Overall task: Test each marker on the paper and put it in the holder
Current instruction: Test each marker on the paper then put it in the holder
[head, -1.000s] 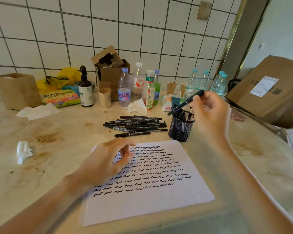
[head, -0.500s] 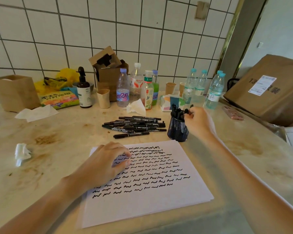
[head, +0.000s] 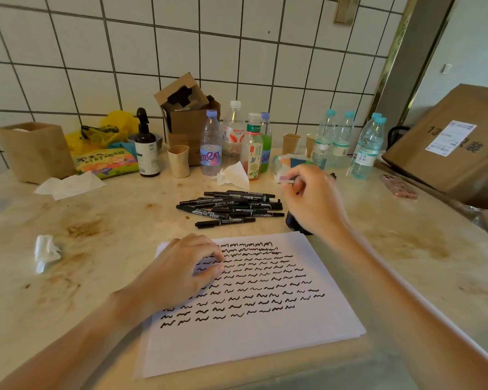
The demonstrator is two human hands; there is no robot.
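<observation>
Since a second ago my right hand (head: 310,204) has dropped its marker into the holder (head: 295,225) and now hangs over it, fingers loosely curled and holding nothing, hiding most of the dark mesh cup. My left hand (head: 181,273) stays pressed on the paper (head: 251,333), fingertips bent, pinning the sheet near its rows of black squiggles. Just left of the holder lies the pile of markers (head: 231,206), slim black barrels with white print, capped, lying roughly parallel on the stained stone counter (head: 96,220). I judge each one light, stiff and smooth, apt to roll; best pinched mid-barrel, taking the nearest loose one (head: 224,222) first.
</observation>
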